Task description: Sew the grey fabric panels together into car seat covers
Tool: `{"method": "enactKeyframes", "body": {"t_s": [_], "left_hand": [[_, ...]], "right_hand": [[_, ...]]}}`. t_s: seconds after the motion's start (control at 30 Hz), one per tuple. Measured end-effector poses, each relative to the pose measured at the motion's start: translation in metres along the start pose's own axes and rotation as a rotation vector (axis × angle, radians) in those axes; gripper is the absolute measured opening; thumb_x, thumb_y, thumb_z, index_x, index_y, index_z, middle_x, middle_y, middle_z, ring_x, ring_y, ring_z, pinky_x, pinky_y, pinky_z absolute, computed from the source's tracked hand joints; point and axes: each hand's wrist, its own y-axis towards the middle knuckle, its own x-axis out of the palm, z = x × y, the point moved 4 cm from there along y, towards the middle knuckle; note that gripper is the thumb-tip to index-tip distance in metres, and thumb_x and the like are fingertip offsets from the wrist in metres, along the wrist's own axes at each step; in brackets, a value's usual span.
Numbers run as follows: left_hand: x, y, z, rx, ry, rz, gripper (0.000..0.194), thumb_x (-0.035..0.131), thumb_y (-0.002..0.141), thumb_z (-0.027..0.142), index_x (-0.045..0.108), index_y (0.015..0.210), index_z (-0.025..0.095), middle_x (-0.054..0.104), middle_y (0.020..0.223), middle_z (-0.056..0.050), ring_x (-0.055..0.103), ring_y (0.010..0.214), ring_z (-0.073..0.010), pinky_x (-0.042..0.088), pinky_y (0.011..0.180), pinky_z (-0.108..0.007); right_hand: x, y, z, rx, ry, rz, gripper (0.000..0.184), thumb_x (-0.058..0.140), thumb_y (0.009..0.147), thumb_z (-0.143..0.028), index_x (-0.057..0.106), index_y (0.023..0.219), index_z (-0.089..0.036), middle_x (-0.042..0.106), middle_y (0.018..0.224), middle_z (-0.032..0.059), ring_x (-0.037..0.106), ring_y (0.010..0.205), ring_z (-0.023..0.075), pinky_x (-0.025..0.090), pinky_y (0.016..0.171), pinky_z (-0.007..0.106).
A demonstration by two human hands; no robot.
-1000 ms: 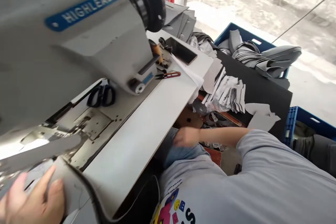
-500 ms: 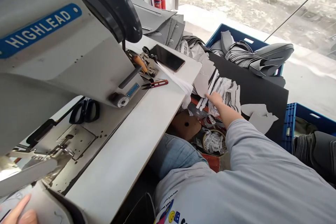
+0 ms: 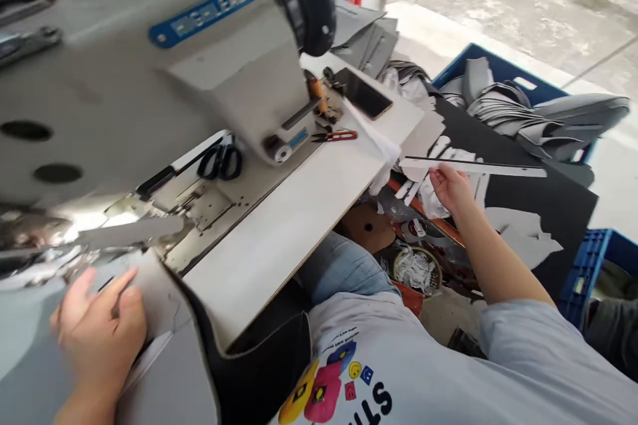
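The right hand [image 3: 452, 187] has just lifted a white strip [image 3: 498, 169], pinched by its fingertips, right of the sewing machine [image 3: 214, 80]; the left hand [image 3: 102, 332], fingers loosely spread, still rests on grey fabric [image 3: 172, 372] before the machine.

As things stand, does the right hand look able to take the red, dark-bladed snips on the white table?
Probably yes: the snips lie uncovered, though the right hand holds a long, black-edged white strip, perhaps needing putting down first.
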Motion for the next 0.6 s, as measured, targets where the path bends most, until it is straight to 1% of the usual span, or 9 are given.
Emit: {"method": "enactKeyframes", "body": {"t_s": [0.07, 0.17, 0.2, 0.27, 0.33, 0.4, 0.47, 0.53, 0.6], "left_hand": [[-0.015, -0.008, 0.032, 0.014, -0.034, 0.009, 0.075, 0.052, 0.09, 0.019, 0.028, 0.135, 0.074, 0.029, 0.154, 0.03, 0.048, 0.136, -0.0297, 0.044, 0.111, -0.057], [-0.017, -0.032, 0.094, 0.23, -0.12, -0.201, 0.046, 0.044, 0.097, 0.017, 0.051, 0.138, 0.036, 0.063, 0.13, 0.001, 0.065, 0.11, -0.0178, 0.055, 0.094, -0.034], [-0.014, -0.043, 0.117, 0.407, -0.135, -0.265, 0.039, 0.041, 0.097, 0.017, 0.059, 0.13, 0.027, 0.068, 0.121, -0.004, 0.067, 0.102, -0.0164, 0.055, 0.089, -0.03], [0.003, -0.068, 0.153, 0.689, -0.075, -0.422, 0.029, 0.046, 0.097, 0.019, 0.066, 0.117, 0.019, 0.071, 0.112, -0.008, 0.067, 0.097, -0.0177, 0.053, 0.084, -0.031], [0.028, -0.087, 0.173, 0.784, 0.04, -0.552, 0.022, 0.055, 0.095, 0.023, 0.069, 0.111, 0.016, 0.072, 0.108, -0.011, 0.067, 0.096, -0.0197, 0.051, 0.081, -0.032], [0.048, -0.099, 0.176, 0.69, 0.165, -0.656, 0.031, 0.065, 0.091, 0.033, 0.067, 0.114, 0.012, 0.074, 0.099, -0.013, 0.068, 0.09, -0.0218, 0.049, 0.077, -0.033], [0.054, -0.107, 0.172, 0.565, 0.223, -0.716, 0.039, 0.07, 0.087, 0.043, 0.068, 0.106, 0.01, 0.073, 0.083, -0.013, 0.068, 0.078, -0.0226, 0.047, 0.07, -0.033], [0.04, -0.112, 0.166, 0.551, 0.13, -0.694, 0.034, 0.065, 0.089, 0.048, 0.068, 0.088, 0.014, 0.069, 0.066, -0.008, 0.065, 0.063, -0.0203, 0.042, 0.061, -0.031], [0.011, -0.112, 0.16, 0.586, -0.075, -0.598, 0.041, 0.052, 0.095, 0.052, 0.062, 0.076, 0.018, 0.062, 0.056, -0.004, 0.06, 0.054, -0.0177, 0.039, 0.056, -0.03]], "right_hand": [[0.032, -0.04, -0.019, -0.087, 0.121, -0.131, 0.039, 0.07, 0.081, -0.057, 0.062, 0.077, -0.02, 0.065, 0.07, -0.0011, 0.069, 0.071, 0.015, 0.061, 0.07, 0.03], [0.106, -0.106, -0.061, -0.519, 0.132, -0.572, 0.024, 0.072, 0.083, -0.047, 0.072, 0.086, -0.024, 0.075, 0.094, 0.0051, 0.073, 0.085, 0.0203, 0.062, 0.081, 0.036], [0.136, -0.129, -0.073, -0.699, 0.069, -0.777, 0.021, 0.065, 0.089, -0.044, 0.074, 0.092, -0.025, 0.075, 0.106, 0.0057, 0.072, 0.095, 0.021, 0.061, 0.087, 0.036], [0.197, -0.172, -0.09, -1.05, -0.083, -1.168, 0.029, 0.048, 0.099, -0.036, 0.073, 0.104, -0.025, 0.071, 0.122, 0.0042, 0.066, 0.114, 0.0204, 0.056, 0.1, 0.037], [0.253, -0.205, -0.1, -1.293, -0.174, -1.421, 0.036, 0.037, 0.101, -0.024, 0.072, 0.11, -0.021, 0.069, 0.125, 0.0043, 0.06, 0.124, 0.02, 0.05, 0.107, 0.04], [0.297, -0.231, -0.106, -1.431, -0.293, -1.515, 0.036, 0.036, 0.098, -0.014, 0.071, 0.107, -0.017, 0.07, 0.121, 0.0075, 0.06, 0.123, 0.0221, 0.049, 0.106, 0.043], [0.321, -0.25, -0.108, -1.508, -0.464, -1.509, 0.034, 0.039, 0.095, -0.01, 0.07, 0.108, -0.014, 0.07, 0.118, 0.0117, 0.064, 0.113, 0.0246, 0.052, 0.098, 0.043], [0.326, -0.262, -0.107, -1.571, -0.629, -1.453, 0.033, 0.044, 0.095, -0.014, 0.065, 0.12, -0.011, 0.068, 0.119, 0.0159, 0.063, 0.114, 0.0282, 0.05, 0.096, 0.045], [0.321, -0.268, -0.105, -1.599, -0.66, -1.438, 0.04, 0.046, 0.097, -0.02, 0.056, 0.134, -0.009, 0.064, 0.125, 0.0184, 0.055, 0.126, 0.0328, 0.043, 0.103, 0.051]]}}
